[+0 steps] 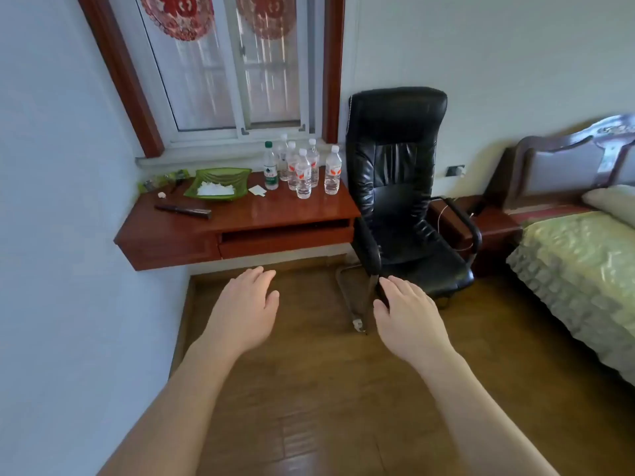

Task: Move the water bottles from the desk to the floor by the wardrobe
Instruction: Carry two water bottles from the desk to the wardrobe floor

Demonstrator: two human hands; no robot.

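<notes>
Several clear water bottles [303, 176] stand upright in a cluster at the back right of a red-brown wall-mounted desk [240, 221], under the window. One bottle [270, 166] has a green cap and green label; another [333, 170] stands a little apart at the right. My left hand [245, 310] and my right hand [409, 314] are stretched out palm-down over the wooden floor, well short of the desk, fingers apart and holding nothing. No wardrobe is in view.
A green tray [220, 183] with something white, a dark knife-like object [182, 211] and small items lie on the desk's left half. A black office chair [402, 187] stands right of the desk. A bed [580, 266] and nightstand [494, 228] fill the right.
</notes>
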